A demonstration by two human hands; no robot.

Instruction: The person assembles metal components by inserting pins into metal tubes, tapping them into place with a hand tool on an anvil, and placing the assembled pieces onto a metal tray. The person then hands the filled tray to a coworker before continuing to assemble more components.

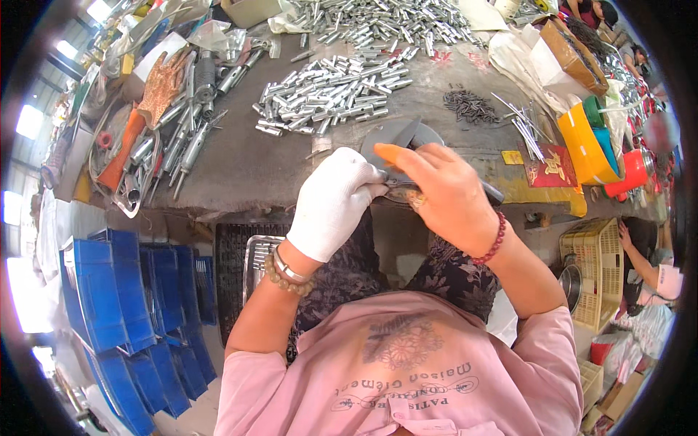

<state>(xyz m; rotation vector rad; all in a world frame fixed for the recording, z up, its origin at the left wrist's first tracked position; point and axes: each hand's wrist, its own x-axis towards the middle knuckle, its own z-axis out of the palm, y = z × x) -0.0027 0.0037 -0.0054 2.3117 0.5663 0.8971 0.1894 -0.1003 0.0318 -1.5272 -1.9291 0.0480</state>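
My left hand [333,207], in a white glove, is at the table's near edge with its thumb and fingers pinched together. Whatever small piece sits between those fingertips is too hidden to name. Just to its right is my right hand [454,200], bare except for an orange finger cover [396,155] on the index finger. That finger stretches left, apart from the thumb, with no held thing visible. Behind both hands stands a round grey disc-like fixture [430,136], partly covered by them. Farther back lies a heap of short silver metal tubes [331,91].
A larger tube heap [385,22] spreads behind. Dark pins [471,106] and thin rods [527,134] lie right, near a yellow container [587,142] and red bottle [631,174]. Tools and an orange glove [163,87] crowd the left. Blue bins [109,291] stand below left.
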